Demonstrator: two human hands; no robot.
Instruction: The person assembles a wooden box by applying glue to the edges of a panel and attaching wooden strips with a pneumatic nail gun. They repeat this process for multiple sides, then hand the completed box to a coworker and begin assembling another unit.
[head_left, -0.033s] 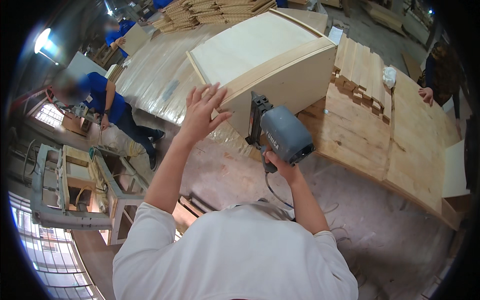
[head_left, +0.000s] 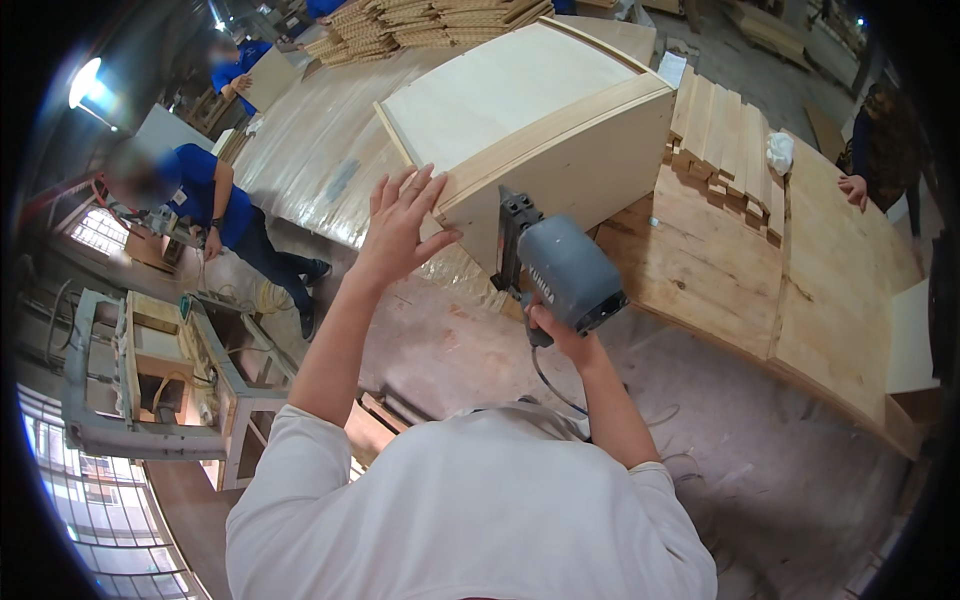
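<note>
A pale wooden cabinet-like box point(head_left: 560, 165) with a white panel point(head_left: 510, 85) set in its top lies on the work table. My left hand point(head_left: 400, 225) rests on its near left corner, fingers stretched out and spread over the edge, gripping nothing. In my right hand point(head_left: 562, 333) is a grey and black nail gun point(head_left: 570, 270), my fingers wrapped round its handle. The gun's black nose point(head_left: 512, 215) is up against the near side panel of the box, though whether it touches I cannot tell. An air hose point(head_left: 552, 385) hangs from the handle.
Stacked wooden strips point(head_left: 725, 140) and a crumpled white bag point(head_left: 780, 152) lie on the plywood table point(head_left: 720, 270) at right. A person in blue point(head_left: 225, 210) works at left near a metal frame stand point(head_left: 225, 400). Another person's hand point(head_left: 853, 190) rests at the right table edge.
</note>
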